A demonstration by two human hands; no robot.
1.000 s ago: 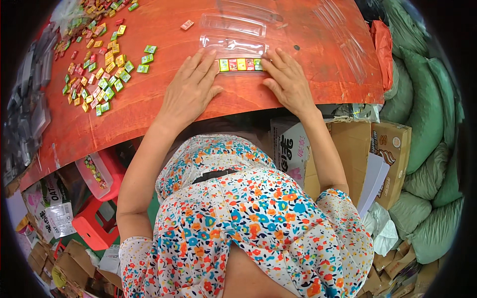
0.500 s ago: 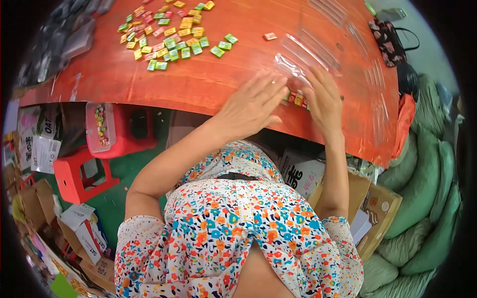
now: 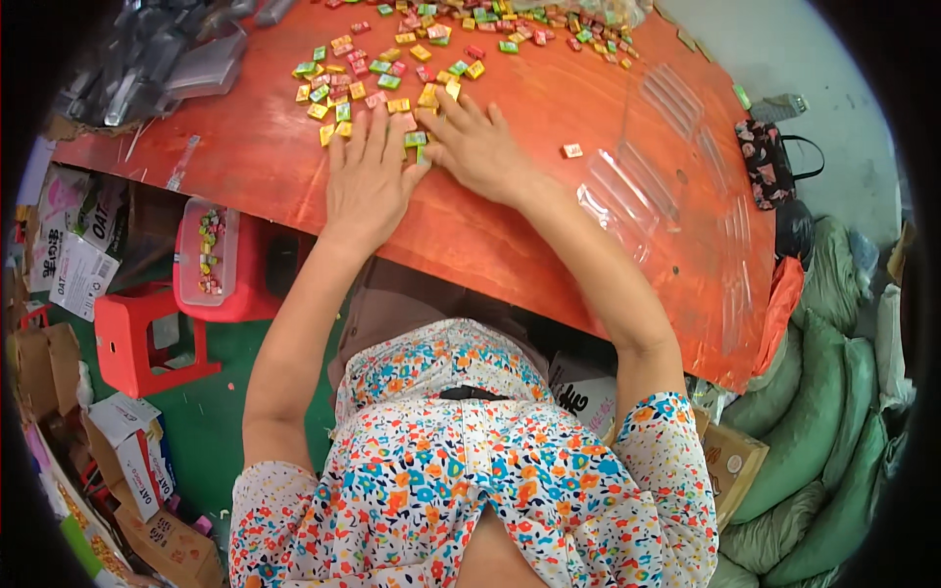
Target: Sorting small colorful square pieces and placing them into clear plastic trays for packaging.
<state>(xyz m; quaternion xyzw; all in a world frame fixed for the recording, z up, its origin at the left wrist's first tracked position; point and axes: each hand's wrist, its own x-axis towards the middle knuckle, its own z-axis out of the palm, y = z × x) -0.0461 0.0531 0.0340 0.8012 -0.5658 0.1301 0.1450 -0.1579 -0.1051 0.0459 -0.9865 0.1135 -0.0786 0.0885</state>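
Small block-shaped candies in yellow, green, red and pink wrappers lie scattered on the orange-red table (image 3: 265, 147). My left hand (image 3: 368, 191) rests flat at the near edge of a loose group of these candies (image 3: 389, 81), fingers stretched forward. Beside it, my right hand (image 3: 480, 152) reaches in from the right, fingers spread and slightly bent. Between the two hands a few green and yellow candies (image 3: 416, 140) show near the fingertips. What lies under the palms is hidden. A lone red-and-white candy (image 3: 571, 150) sits right of my right hand.
Clear plastic trays (image 3: 618, 206) lie on the table's right side, with more strips (image 3: 671, 98) beyond. A larger candy heap (image 3: 549, 20) is at the far edge. Dark clear packs (image 3: 201, 64) are piled far left. Below stand a red stool (image 3: 137, 343) and a candy-filled tub (image 3: 227, 255).
Both hands have moved left, from a short row of candies near the clear trays to the scattered group. The view has shifted, showing more of the far table. That row is out of sight.
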